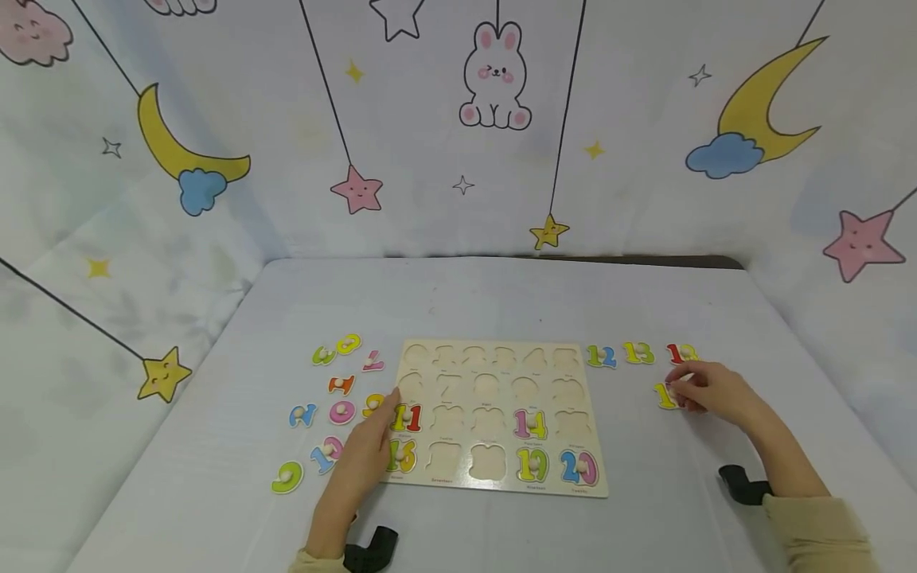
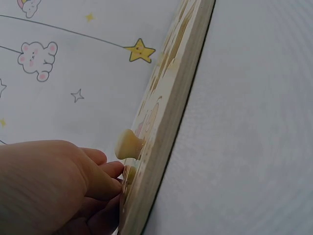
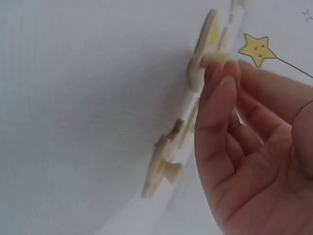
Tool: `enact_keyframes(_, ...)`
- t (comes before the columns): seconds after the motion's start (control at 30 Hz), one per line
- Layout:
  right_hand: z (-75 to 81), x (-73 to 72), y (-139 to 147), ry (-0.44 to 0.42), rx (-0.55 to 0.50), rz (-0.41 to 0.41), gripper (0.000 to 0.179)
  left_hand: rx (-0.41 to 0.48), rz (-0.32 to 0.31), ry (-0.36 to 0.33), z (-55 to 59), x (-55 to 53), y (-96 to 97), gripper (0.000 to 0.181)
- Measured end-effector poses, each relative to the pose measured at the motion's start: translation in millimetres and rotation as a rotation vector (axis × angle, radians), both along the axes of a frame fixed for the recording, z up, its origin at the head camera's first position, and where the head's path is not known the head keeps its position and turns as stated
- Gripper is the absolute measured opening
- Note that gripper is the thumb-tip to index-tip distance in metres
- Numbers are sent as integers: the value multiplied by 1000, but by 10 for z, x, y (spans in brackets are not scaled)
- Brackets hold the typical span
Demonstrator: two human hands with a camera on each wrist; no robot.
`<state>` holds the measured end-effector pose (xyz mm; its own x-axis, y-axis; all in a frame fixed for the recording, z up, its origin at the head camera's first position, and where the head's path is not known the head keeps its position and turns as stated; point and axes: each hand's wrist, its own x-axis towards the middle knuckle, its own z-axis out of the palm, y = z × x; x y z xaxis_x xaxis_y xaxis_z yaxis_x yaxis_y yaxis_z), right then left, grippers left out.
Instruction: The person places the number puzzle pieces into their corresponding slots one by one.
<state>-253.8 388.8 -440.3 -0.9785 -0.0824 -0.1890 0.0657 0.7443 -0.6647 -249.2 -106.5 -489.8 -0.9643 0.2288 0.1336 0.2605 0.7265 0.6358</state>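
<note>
Hands (image 1: pixel 367 450) (image 1: pixel 716 391) flank puzzle board (image 1: pixel 466 439), right pinching number piece (image 1: pixel 665 396)

Bunny (image 1: pixel 495 76) hangs on a drawn string on white cloth (image 1: pixel 415 103), pink ears, cheeks & feet. Up-L of it: outline star (image 1: pixel 397 17), cut off at top. L of it: yel. sparkle (image 1: pixel 354 72). Low-L: pink star (image 1: pixel 357 190) on its own string. Farther L: L moon (image 1: pixel 175 151) w/ blue cloud (image 1: pixel 202 191) overlapping its bottom; farthest L, pink cloud (image 1: pixel 34 33). Way low-L: smiley star (image 1: pixel 164 374). Just blw bunny, a bit L: outline sparkle (image 1: pixel 463 185). Blw & a bit R: small yel. star (image 1: pixel 549 232). Well R of bunny: R moon (image 1: pixel 752 107), also w/ cloud (image 1: pixel 725 156); past it & lower, big pink star (image 1: pixel 863 245). Well blw bunny: table (image 1: pixel 430 298), white cover, dark strip (image 1: pixel 666 261) at far edge, low-R of bunny.
</note>
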Motion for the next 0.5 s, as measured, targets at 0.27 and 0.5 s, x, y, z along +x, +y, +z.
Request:
enact_keyframes(0.27,-77,-94,51,-50,-6,51,15,7,3,-17,15,1,3,49)
enact_keyframes(0.5,-21,-128,-23,8,115,111,11,9,3,-12,19,5,0,49)
